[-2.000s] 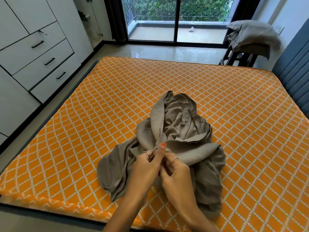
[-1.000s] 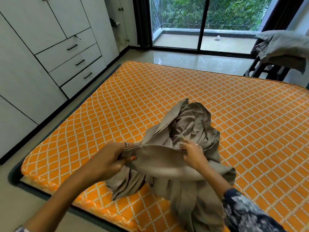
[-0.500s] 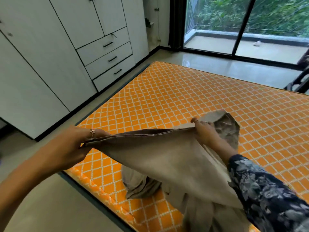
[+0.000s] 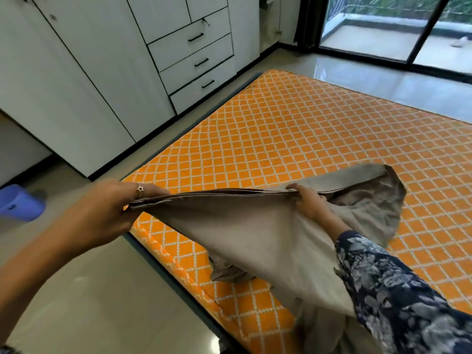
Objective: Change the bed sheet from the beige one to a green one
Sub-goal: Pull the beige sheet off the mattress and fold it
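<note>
Far left, a blue thing lies blurred on the floor, well outside the left hand; I cannot tell what it is. That hand's fingers are curled round a bunched edge of the sheet, pinching several layers together just off the bed's corner. From there the hem runs taut and nearly level to the right hand, whose fingers are also closed on it, over the mattress.

The two grips look set wide apart to draw one edge straight, likely to find the sheet's shape for folding or carrying off. Below the fingers the beige cloth hangs in a broad panel; beyond the right fingers the rest lies crumpled on the bare orange mattress. No green sheet is in sight, so the stripping seems done and the laying not yet begun.
</note>
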